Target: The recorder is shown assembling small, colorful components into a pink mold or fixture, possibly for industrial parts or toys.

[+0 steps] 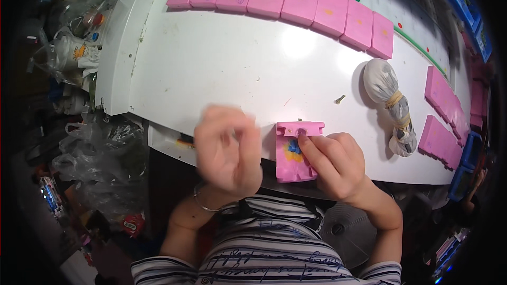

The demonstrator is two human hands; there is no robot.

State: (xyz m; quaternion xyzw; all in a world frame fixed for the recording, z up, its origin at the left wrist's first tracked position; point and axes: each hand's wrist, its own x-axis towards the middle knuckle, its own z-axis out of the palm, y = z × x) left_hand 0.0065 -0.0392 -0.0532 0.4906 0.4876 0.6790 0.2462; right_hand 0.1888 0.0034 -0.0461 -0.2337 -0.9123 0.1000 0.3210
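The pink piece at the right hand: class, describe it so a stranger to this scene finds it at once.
Start from the white table and move to its near edge. There the right hand touches the pink piece. Unlike the pink blocks lined along the far side, it bears a large blue-and-yellow patch.

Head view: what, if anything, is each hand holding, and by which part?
The right hand holds the pink block by its right side, a fingertip near its far end. The left hand is blurred; whether it holds anything cannot be told.
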